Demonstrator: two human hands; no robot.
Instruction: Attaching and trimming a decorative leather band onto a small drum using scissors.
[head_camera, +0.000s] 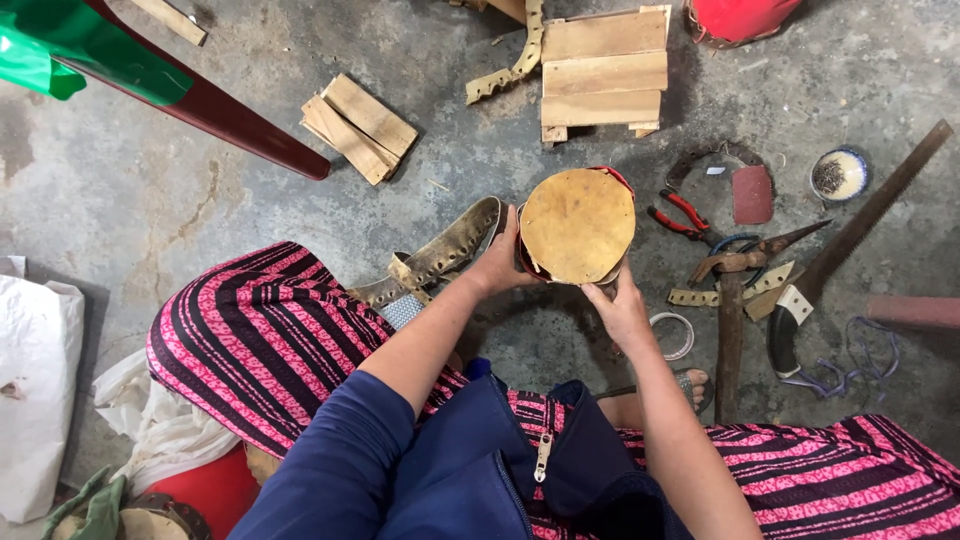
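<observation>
1. Head view: both hands hold a small round drum (577, 225), its tan skin face turned up toward the camera, which leaves the skin and its rim open to sight.
2. The left hand (497, 265) clasps the drum's left side, fingers curled round the red shell and out of sight behind it; the right hand (620, 308) pinches the lower right rim, thumb on the edge where the skin folds over.
3. A perforated leather strap (440, 258) lies just left of the left fingers, on the striped lap.
4. Right of the right fingers, well apart, lie red-handled pliers (678, 215), a hammer (730, 310), a knife (790, 320) and a tape ring (672, 335).
5. Beyond the fingertips sits a wooden slat stool (603, 70); the bare concrete floor (420, 190) between it and the drum is open.
</observation>
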